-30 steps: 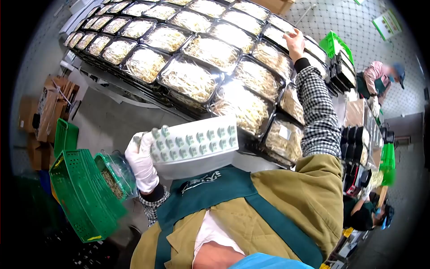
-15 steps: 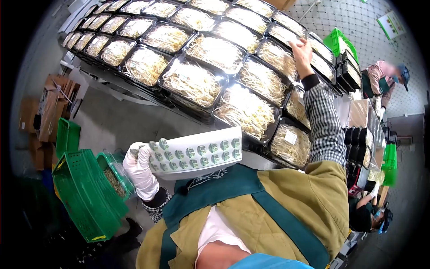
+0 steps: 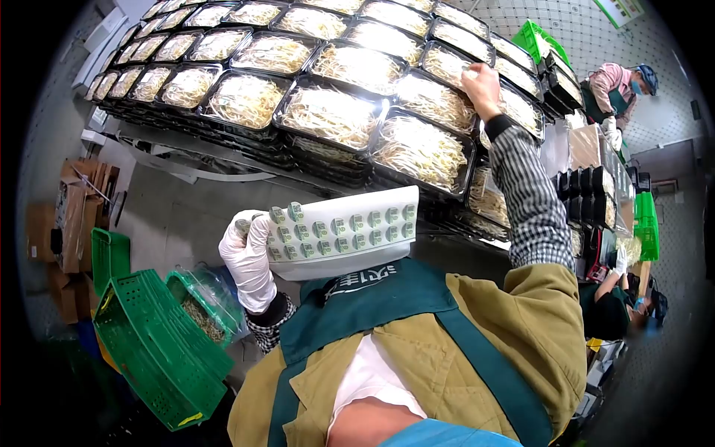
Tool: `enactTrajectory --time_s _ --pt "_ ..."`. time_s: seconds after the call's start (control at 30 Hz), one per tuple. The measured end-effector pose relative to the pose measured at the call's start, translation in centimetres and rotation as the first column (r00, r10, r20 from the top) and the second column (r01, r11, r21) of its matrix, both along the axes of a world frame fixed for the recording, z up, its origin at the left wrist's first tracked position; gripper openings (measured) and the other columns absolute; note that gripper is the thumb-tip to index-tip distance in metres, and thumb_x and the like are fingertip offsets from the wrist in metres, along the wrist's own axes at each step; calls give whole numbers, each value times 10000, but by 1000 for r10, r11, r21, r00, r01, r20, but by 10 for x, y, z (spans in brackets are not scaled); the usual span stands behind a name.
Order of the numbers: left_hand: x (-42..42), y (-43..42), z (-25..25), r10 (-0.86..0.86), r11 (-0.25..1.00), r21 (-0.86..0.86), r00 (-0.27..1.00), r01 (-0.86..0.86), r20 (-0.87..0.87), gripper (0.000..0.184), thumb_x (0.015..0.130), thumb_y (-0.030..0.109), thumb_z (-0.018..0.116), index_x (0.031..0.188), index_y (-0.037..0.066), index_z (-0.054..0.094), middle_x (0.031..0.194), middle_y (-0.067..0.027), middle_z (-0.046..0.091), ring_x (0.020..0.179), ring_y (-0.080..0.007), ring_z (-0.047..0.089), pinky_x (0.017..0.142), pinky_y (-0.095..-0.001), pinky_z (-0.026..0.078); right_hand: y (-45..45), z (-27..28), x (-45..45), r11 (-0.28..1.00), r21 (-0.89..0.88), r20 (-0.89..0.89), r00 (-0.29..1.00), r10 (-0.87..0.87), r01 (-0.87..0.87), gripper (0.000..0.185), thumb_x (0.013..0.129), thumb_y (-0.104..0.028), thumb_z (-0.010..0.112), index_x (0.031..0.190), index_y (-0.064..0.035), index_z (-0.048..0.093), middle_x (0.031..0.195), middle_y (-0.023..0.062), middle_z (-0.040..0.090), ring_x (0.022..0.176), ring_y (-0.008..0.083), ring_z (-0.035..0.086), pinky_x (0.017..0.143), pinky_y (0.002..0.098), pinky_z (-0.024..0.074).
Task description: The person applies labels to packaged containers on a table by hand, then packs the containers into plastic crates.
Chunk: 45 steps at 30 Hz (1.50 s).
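Observation:
My left hand [image 3: 249, 253], in a white glove, is closed on the left end of a white sheet of round green-printed stickers [image 3: 339, 231]. The sheet is held in front of my chest, away from the trays. My bare right hand [image 3: 484, 88] reaches to the upper right of the stacked trays, its fingers bent together at the edge of a film-wrapped tray of bean sprouts [image 3: 444, 65]. What its fingertips hold, if anything, is hidden. Just below lies another bean sprout tray [image 3: 436, 102], and a nearer one [image 3: 421, 153] stands at the front corner.
Black trays of bean sprouts [image 3: 272, 54] fill the table in stacked rows. Green crates [image 3: 160, 350] stand at lower left, with cardboard boxes [image 3: 71, 231] behind. At right, one person [image 3: 607, 89] stands beside more stacked trays [image 3: 588, 197]; another person [image 3: 607, 309] is lower down.
The view has shifted, so the trays appear a little differently placed. My right hand's fingers are now more curled over the tray. The sticker sheet stays in my left hand.

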<state>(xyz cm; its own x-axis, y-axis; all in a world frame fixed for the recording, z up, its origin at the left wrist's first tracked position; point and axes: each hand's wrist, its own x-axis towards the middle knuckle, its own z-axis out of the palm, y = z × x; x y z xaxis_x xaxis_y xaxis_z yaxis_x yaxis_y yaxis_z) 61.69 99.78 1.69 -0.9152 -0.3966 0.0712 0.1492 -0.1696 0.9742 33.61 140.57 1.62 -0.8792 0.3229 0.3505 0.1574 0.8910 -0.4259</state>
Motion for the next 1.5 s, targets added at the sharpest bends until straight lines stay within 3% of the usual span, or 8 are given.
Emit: enactTrajectory --time_s 0.23,0.37,0.57,0.73,0.97,1.13,1.3,1.5 --pt "-14 5 -6 -189 976 -90 978 197 86 106 881 104 623 887 -2 629 767 22 603 685 -38 502 622 -184 414 -53 -9 59 826 -537 -14 981 195 -172 263 723 -275 720 791 -21 712 587 -6 581 536 74 497 545 253 412" --pt "-17 8 -8 -304 935 -173 951 309 51 140 905 96 575 1003 1 609 899 -25 641 812 -76 564 731 -215 453 -73 -18 62 991 88 46 995 94 -97 338 730 -380 632 851 -74 709 779 129 681 755 242 658 717 337 494" --pt "0 4 -4 -366 905 -221 930 363 28 200 931 103 492 1091 17 575 995 -35 630 883 -93 565 793 -223 440 -61 -6 61 973 180 -76 984 159 -144 250 786 -225 613 918 -16 646 882 132 663 803 252 640 733 342 490" --pt "6 -2 -9 -243 903 -373 970 215 -28 164 925 132 508 992 -10 554 835 -153 636 732 -228 629 649 -293 479 -181 56 172 443 -650 23 566 824 -618 245 832 -209 674 997 -29 653 860 42 661 809 104 594 734 235 473" --pt "9 7 0 -90 873 -487 990 28 -105 166 915 156 547 900 -1 597 685 -181 573 557 -305 560 520 -329 440 -235 70 228 354 -11 94 352 931 -935 283 760 -126 694 1033 -86 629 898 58 592 851 206 575 758 335 454" --pt "5 10 -17 -277 883 -409 959 232 -53 190 933 150 520 880 -12 603 614 -135 519 500 -214 423 499 -291 401 -223 56 250 386 50 -97 380 920 -921 119 768 -80 678 882 -83 645 797 34 589 753 172 568 699 290 452" --pt "-4 11 -26 -371 854 -380 928 356 36 233 942 173 514 842 -18 601 600 -103 514 511 -138 436 499 -279 396 -179 49 246 382 -758 -231 766 601 -528 115 879 -70 587 974 -46 647 859 24 653 750 77 603 647 215 493" --pt "1 8 -18 -429 829 -376 902 414 47 260 940 193 530 807 -23 587 583 -77 498 521 -111 416 495 -259 379 -141 -5 185 937 -197 -307 926 220 -288 390 770 -105 684 1117 8 546 794 77 646 690 143 620 643 277 489"
